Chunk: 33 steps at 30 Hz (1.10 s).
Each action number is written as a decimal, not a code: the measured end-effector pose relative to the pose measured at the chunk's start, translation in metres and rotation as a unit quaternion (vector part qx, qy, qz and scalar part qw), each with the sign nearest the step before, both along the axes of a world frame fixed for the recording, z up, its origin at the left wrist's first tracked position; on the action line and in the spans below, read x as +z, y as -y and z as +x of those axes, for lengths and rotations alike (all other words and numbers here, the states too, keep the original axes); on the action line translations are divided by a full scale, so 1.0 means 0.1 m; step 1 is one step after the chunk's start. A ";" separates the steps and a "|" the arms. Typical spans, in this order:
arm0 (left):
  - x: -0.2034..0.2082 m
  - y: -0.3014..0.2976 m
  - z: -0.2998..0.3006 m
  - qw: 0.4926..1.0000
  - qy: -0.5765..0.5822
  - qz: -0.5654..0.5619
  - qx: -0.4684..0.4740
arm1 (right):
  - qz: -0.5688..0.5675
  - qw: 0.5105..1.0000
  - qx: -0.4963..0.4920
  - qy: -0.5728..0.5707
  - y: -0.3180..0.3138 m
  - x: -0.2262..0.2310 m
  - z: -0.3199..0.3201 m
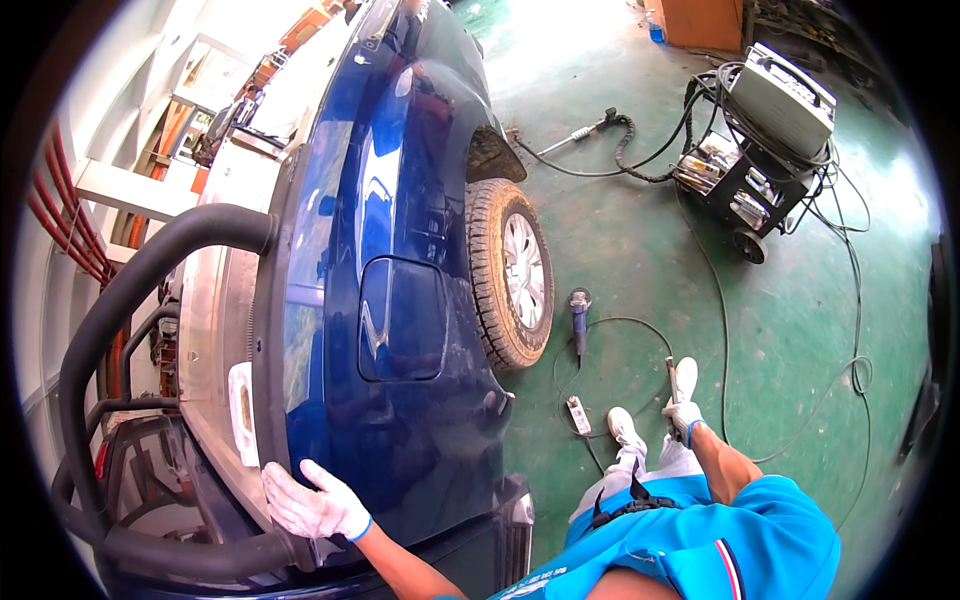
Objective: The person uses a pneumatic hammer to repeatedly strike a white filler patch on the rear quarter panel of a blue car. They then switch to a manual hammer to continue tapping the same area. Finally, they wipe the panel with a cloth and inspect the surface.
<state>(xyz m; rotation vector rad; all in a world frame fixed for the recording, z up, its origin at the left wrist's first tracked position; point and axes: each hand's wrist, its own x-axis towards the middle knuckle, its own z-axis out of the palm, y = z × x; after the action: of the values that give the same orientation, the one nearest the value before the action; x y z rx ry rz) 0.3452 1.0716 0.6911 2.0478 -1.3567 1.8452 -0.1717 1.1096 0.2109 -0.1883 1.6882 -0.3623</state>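
My left hand (315, 503), in a white glove with a blue cuff, rests on the side rail of a dark blue pickup's bed, by the foot of a black roll bar (165, 265). Its fingers are stretched out and hold nothing. Low beside my right leg, my right hand (683, 418) wears a like glove and is closed around a slim, stick-like tool (671, 374). Only one end of that tool shows, pointing away from me; its kind cannot be made out. The pickup's blue side panel (400, 425) carries a closed fuel door (402, 318); dusty, scuffed paint shows around it.
Ahead is the rear wheel (510, 270). An angle grinder (579, 312) and a white power strip (578, 415) lie on the green floor near my shoes, amid cables. A wheeled cart (745, 190) bears a grey boxy machine (785, 100); its hose leads to a metal-tipped gun (575, 135).
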 end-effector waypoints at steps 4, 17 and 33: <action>0.03 -0.01 0.00 1.000 0.002 0.006 0.001 | -0.097 0.994 0.015 0.042 0.36 0.52 -0.16; 0.07 0.00 -0.06 0.997 -0.074 0.003 -0.001 | -0.696 0.706 -0.095 0.087 2.08 4.04 -1.16; 0.00 -0.05 -0.05 0.990 -0.136 -0.020 0.029 | -0.933 0.225 0.037 0.279 1.66 6.33 -1.42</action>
<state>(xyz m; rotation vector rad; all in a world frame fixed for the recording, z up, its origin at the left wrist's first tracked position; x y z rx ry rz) 0.3401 1.0766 0.6907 2.2404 -1.1913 1.5261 -0.3142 0.9440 0.8443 -1.6180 -0.4422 -1.9490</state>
